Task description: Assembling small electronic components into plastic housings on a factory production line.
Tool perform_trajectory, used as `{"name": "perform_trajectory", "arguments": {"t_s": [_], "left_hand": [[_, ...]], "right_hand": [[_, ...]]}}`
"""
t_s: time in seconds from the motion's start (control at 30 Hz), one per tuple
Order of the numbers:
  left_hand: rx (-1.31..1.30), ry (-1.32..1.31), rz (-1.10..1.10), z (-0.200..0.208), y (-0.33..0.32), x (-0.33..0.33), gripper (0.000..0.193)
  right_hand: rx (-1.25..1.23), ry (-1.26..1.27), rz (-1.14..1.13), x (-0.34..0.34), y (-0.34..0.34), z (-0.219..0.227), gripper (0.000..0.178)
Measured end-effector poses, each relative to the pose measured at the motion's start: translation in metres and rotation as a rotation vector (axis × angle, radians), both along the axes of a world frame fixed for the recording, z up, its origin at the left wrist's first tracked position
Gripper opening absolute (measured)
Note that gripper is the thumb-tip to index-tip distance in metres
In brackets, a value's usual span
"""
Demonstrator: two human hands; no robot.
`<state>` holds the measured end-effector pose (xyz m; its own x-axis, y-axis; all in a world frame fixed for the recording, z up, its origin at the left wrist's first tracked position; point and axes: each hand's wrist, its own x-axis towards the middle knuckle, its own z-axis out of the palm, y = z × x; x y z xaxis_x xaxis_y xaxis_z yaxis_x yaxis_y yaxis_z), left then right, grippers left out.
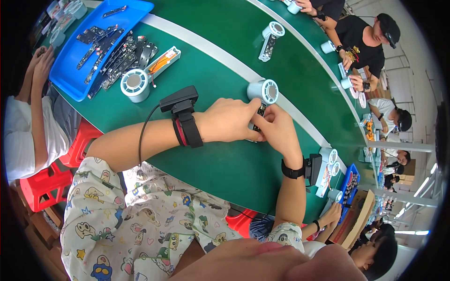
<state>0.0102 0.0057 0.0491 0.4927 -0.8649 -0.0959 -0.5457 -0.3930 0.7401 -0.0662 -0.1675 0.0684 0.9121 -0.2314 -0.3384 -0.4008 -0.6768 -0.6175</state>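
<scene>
In front of me, a pale blue housing (263,91) with a round, vented head lies on the green table, its narrow handle towards me. A dark circuit board (257,122) shows in the handle, between my fingers. My left hand (230,120) is closed on the handle from the left, its thumb and fingertips against the board. From the right, my right hand (282,128) pinches the same handle and board, thumb and fingers close to the left ones. Most of the handle is hidden behind both hands.
At the left, a second pale blue housing (135,85) with an orange part in its handle lies near a pile of circuit boards (123,63) and a blue tray (65,77). Another housing (268,47) sits beyond a grey strip. Co-workers sit on both sides and opposite.
</scene>
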Motion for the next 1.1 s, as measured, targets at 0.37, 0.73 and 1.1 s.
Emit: {"name": "perform_trajectory", "arguments": {"t_s": [0.37, 0.73, 1.1], "left_hand": [[-0.227, -0.280, -0.035, -0.034, 0.002, -0.016, 0.039], [-0.302, -0.429, -0.091, -0.045, 0.001, -0.015, 0.026], [-0.587, -0.485, -0.026, -0.068, -0.006, -0.014, 0.027]], "right_hand": [[-0.542, -0.294, -0.230, 0.062, -0.132, -0.016, 0.034], [-0.959, -0.026, 0.133, 0.143, -0.044, 0.046, 0.038], [-0.500, -0.502, 0.911, 0.169, 0.153, -0.014, 0.043]]}}
